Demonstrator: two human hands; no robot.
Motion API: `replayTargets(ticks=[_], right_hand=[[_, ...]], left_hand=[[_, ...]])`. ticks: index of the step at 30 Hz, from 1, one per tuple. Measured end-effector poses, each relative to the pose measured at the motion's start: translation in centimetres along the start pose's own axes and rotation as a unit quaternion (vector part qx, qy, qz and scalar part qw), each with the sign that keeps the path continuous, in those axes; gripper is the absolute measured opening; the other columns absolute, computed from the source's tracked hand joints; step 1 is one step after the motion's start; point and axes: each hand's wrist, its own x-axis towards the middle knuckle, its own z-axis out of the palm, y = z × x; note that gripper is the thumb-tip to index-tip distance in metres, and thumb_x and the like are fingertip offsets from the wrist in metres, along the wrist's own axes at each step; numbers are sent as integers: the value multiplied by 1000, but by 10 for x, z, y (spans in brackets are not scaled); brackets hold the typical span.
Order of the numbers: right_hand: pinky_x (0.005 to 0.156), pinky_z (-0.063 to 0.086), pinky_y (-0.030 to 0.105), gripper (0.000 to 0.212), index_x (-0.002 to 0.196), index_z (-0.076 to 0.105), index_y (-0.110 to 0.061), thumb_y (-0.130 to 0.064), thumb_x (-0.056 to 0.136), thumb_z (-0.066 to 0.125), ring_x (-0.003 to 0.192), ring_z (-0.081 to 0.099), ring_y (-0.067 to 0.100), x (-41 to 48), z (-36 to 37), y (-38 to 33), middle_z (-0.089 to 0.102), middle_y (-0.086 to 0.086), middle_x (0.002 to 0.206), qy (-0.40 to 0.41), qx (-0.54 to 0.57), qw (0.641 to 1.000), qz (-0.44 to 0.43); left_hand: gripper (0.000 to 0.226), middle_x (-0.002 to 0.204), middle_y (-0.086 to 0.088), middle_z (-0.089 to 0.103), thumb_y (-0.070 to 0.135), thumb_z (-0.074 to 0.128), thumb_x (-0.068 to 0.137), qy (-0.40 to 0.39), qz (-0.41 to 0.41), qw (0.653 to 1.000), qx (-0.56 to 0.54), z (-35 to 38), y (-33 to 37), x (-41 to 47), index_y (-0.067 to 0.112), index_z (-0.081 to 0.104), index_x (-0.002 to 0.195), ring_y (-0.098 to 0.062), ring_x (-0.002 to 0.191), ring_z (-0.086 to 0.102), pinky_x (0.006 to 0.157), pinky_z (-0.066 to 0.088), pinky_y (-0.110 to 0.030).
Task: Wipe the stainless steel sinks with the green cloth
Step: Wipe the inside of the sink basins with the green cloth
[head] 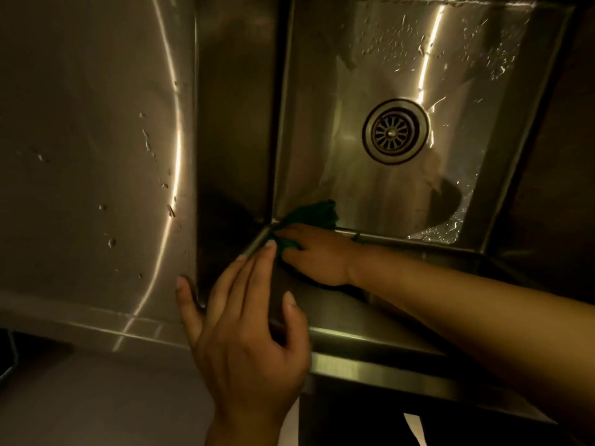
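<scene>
My right hand (315,255) presses flat on the cloth (317,214) in the near-left corner of the sink (354,75). Soft and limp, the cloth should handle best bunched under my palm. My left hand (244,320) rests spread on the rim (370,336).

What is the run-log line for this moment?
stage: wiping | right hand: presses green cloth into sink near-left corner | left hand: rests on rim | droplets on far wall

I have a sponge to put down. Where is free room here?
Free: the floor of the sink around the drain, and the steel counter left of the sink. Crowded: the sink's near left corner, where the right hand presses the green cloth and the left hand rests on the rim.
</scene>
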Motion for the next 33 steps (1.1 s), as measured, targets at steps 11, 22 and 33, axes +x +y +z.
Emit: replayTargets(ticks=[11,22,33], right_hand=[[122,12,16,61,159,25,-39,-47,101,42,151,16,-1,-122,-19,-16,21,-18,166,1,-57,996,-72],[116,13,14,56,154,29,-48,-54,99,37,146,24,-4,-209,-40,84,23,-23,163,22,-69,984,163],[84,50,21,46,149,45,-30,-42,104,44,108,64,16,-96,-39,97,54,-1,142,19,-1,982,189]], left_hand=[[46,133,12,65,44,46,97,-44,14,999,-6,-5,-3,0,28,65,135,-10,131,53,126,2,-56],[36,110,16,75,42,45,97,-142,78,986,-21,1,39,-13,34,79,104,-12,111,66,118,26,-57],[34,95,9,75,42,46,96,-113,57,992,-6,11,54,5,28,77,101,-16,86,68,80,39,-33]])
